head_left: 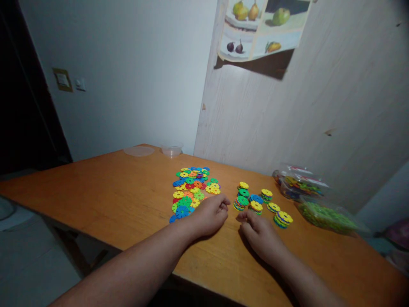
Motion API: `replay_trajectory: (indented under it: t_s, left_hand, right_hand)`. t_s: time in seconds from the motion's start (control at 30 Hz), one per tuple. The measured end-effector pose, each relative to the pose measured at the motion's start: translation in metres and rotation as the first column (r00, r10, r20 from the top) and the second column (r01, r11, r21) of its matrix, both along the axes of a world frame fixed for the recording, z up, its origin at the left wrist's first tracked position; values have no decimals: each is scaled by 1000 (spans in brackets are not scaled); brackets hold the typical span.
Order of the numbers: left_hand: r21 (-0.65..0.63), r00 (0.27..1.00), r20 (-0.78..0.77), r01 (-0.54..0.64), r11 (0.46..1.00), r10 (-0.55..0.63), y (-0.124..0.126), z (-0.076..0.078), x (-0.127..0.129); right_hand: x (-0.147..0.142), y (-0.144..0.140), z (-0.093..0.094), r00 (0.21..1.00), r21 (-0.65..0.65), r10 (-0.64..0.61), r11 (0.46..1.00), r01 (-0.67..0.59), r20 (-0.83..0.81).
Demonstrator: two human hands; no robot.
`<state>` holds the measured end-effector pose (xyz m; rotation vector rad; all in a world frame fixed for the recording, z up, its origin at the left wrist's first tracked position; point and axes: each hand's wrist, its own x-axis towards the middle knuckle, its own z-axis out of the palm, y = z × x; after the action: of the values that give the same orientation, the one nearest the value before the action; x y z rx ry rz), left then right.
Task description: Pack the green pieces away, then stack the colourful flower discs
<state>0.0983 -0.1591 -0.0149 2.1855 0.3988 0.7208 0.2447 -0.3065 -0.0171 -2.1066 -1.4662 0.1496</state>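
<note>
A loose pile of flat, flower-shaped plastic discs (191, 189) in several colours lies on the wooden table (111, 200). To its right stand several short stacks of the same discs (260, 201). My left hand (211, 215) rests on the table at the pile's right edge, fingers curled. My right hand (260, 234) rests just below the stacks, fingers curled, fingertips near the closest stack. Whether either hand holds a disc is hidden by the fingers.
Two clear bags, one with mixed discs (298, 183) and one with green pieces (329, 215), lie at the right by the wall. A clear lid (139, 151) and a small clear bowl (171, 149) sit at the table's far edge. A fruit poster (262, 25) hangs above.
</note>
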Motion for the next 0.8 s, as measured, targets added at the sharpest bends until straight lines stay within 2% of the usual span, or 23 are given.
replay_trajectory:
  t_s: [0.13, 0.23, 0.3, 0.4, 0.47, 0.6, 0.7, 0.8]
  left_hand:
    - [-155, 978, 177, -82, 985, 109, 16, 9, 0]
    - [-283, 924, 311, -134, 950, 223, 30, 21, -5]
    - [-373, 866, 372, -191, 908, 335, 42, 31, -12]
    - [-515, 795, 357, -271, 813, 491, 63, 42, -25]
    - [-547, 752, 343, -327, 771, 563, 78, 45, -33]
    - [-569, 707, 328, -381, 729, 626, 105, 39, -42]
    - [-572, 731, 271, -401, 716, 626, 120, 27, -44]
    - [-535, 764, 229, -419, 734, 603, 129, 14, -43]
  right_hand:
    - [-23, 2, 2, 989, -54, 70, 997, -63, 128]
    - [-29, 3, 2, 976, -86, 83, 994, -67, 201]
    - [-29, 4, 1, 971, -101, 87, 993, -66, 223]
    - [-26, 4, -3, 965, -109, 106, 991, -81, 238]
    - [-24, 5, -6, 962, -106, 122, 989, -98, 246]
    - [-21, 13, -9, 955, -103, 149, 987, -127, 255]
    - [-24, 24, -8, 949, -116, 179, 981, -153, 258]
    - [-35, 40, -4, 956, -97, 210, 976, -194, 203]
